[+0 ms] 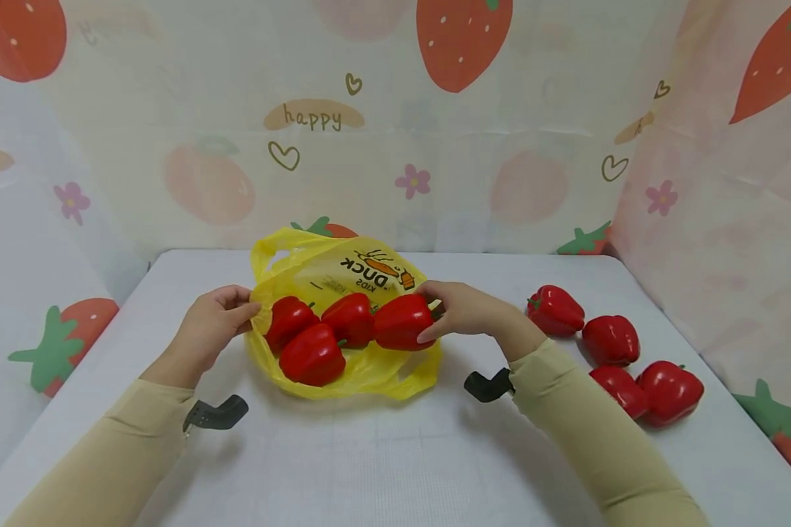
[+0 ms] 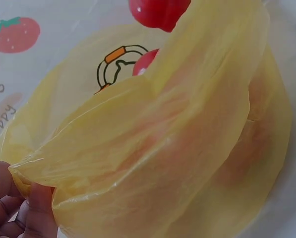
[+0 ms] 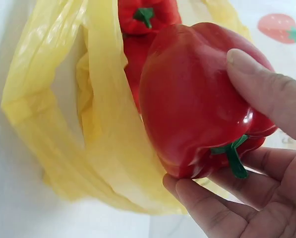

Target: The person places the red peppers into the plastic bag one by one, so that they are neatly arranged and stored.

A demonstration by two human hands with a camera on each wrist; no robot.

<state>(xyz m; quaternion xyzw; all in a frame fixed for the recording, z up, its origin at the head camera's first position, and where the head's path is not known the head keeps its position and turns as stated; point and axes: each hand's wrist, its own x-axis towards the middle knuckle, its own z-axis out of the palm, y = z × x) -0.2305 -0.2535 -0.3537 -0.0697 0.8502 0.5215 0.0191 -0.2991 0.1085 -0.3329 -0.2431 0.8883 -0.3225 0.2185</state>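
A yellow plastic bag (image 1: 369,373) with a duck print lies spread on the table, its mouth toward me. My left hand (image 1: 214,322) pinches the bag's left edge between thumb and fingers; the left wrist view shows the gathered film (image 2: 33,173) there. In my right hand (image 1: 464,311) is a red bell pepper (image 3: 197,99), gripped around its stem end over the right part of the bag. Three more red peppers sit inside the bag: one at the left (image 1: 290,322), one in front (image 1: 313,356), one behind (image 1: 348,320).
Several red peppers (image 1: 611,340) lie grouped on the table's right side, partly behind my right sleeve (image 1: 593,417). A white table (image 1: 343,468) spreads beneath everything. Printed fabric (image 1: 382,183) with strawberries hangs behind and at both sides.
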